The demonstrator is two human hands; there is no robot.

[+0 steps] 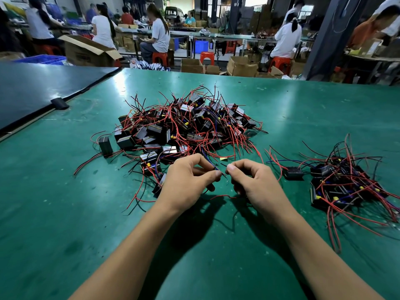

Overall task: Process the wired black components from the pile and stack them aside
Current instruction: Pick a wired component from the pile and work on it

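A big pile of black box components [186,124] with red, black and blue wires lies in the middle of the green table [65,213]. A smaller heap of the same components [342,182] lies at the right. My left hand [186,182] pinches thin wires [213,167] between thumb and forefinger, just in front of the pile. My right hand [253,180] sits close beside it, fingers curled, thumb tip near the same wire ends. A black component [159,185] peeks out at the left edge of my left hand. What my right fingers hold is hidden.
A single black component [105,145] stands left of the pile. One more [293,172] lies between my right hand and the right heap. A dark board [32,89] covers the table's far left. People work at benches beyond the far edge.
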